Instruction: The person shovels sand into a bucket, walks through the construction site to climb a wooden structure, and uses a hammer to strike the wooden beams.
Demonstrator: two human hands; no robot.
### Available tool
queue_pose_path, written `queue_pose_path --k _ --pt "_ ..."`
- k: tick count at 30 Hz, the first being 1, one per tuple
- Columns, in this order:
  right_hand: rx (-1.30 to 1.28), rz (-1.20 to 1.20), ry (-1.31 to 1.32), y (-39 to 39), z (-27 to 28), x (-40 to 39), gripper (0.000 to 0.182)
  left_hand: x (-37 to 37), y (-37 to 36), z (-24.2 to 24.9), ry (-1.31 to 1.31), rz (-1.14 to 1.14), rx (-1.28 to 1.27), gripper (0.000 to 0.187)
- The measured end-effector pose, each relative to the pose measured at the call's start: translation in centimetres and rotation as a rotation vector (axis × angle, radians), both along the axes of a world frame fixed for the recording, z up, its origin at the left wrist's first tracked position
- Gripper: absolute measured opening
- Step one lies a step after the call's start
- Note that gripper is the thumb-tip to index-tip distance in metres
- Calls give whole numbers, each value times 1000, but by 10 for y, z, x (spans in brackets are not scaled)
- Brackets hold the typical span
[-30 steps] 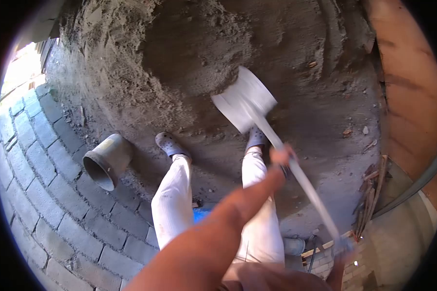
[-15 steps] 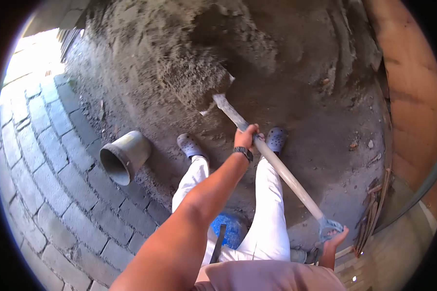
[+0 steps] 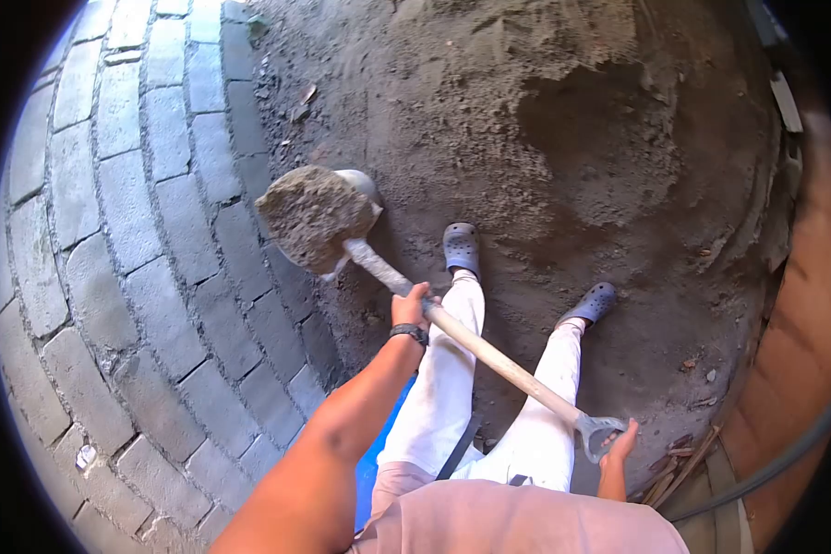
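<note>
Both my hands are on a shovel point(image 3: 503, 358) with a long wooden shaft and a grey D-shaped grip. My left hand point(image 3: 413, 306), with a dark watch at the wrist, wraps round the shaft near the blade. At the other end my right hand point(image 3: 621, 441) closes on the D-grip. A heap of damp sand point(image 3: 312, 217) covers the blade, which is held over the bucket point(image 3: 360, 183). Only part of the bucket's pale side shows; the loaded blade hides most of it, including its mouth.
A large sand pile point(image 3: 489, 102) with a dug-out hollow lies ahead. Paving blocks point(image 3: 102, 268) cover the left side. An orange-brown panel point(image 3: 799, 369) stands at the right, with wood strips point(image 3: 683, 471) near it. Something blue point(image 3: 379, 448) is behind my legs.
The loaded shovel has swung left from the sand pile to above the bucket, both hands keeping their hold. My feet have shifted and the view has turned left.
</note>
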State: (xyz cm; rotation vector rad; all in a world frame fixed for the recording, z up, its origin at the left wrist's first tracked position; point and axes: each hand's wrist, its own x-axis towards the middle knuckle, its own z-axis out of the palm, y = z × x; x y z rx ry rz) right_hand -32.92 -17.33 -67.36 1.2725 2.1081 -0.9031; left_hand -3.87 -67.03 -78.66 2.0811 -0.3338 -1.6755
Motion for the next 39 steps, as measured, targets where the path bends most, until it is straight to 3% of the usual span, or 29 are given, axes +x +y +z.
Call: queue_pose_path --k 6,8,9,11,13,15,16,17,18,19,20,21,24,26,27,28,29,32,35,37,39 --pt "21 407 -489 -112 -35 12 65 115 -44 -7 -278 4 3 26" --pt "85 932 -673 -136 -48 15 75 120 -55 -9 -657 -115 -50 41" --pt "85 935 -681 -119 -68 17 75 128 -57 -13 -664 -114 -46 41" --pt "-2 1504 -950 -57 -127 13 77 136 -58 -22 -677 -255 100 65" --pt "-35 1453 -940 -68 -106 0 70 112 -51 -8 -669 -216 98 66" --pt "-82 1021 -727 -76 -76 -19 62 78 -43 9 -534 -172 -1 51" --pt "-67 908 -546 -88 -50 -33 52 57 -39 12 -524 -198 -4 51" --pt "-60 878 -534 -68 -44 -42 52 31 -33 12 -320 -58 -30 42" --pt "-157 598 -365 -45 -41 -52 48 1 -25 10 -113 79 -47 35" --pt "-246 318 -190 -22 -37 -63 44 -38 -15 5 -94 46 -38 35" --pt "-336 -22 -305 6 -26 -75 39 -82 -2 -2 -41 83 -25 29" --pt "-329 -51 -288 34 -15 -79 39 -120 17 -12 9 121 -8 25" --pt "-134 -255 -9 156 19 -81 42 -228 117 -65 236 -118 168 18" --pt "2 -318 58 244 85 -75 44 -294 224 -75 277 -218 303 14" --pt "101 -330 110 292 121 -68 42 -300 296 -112 276 -350 316 16" --pt "189 -311 292 318 159 -61 36 -331 343 -73 330 -422 514 17" --pt "59 -268 250 369 208 -51 37 -340 403 -62 505 -370 560 17" --pt "267 -236 253 426 334 -36 44 -361 518 -25 493 -356 871 12" --pt "338 -230 301 437 294 -53 43 -357 557 -47 435 -310 918 12" --pt "297 -270 311 424 183 -66 43 -354 498 -100 384 -362 698 14" --pt "274 -303 276 352 32 -85 43 -354 362 -186 282 -388 564 14"
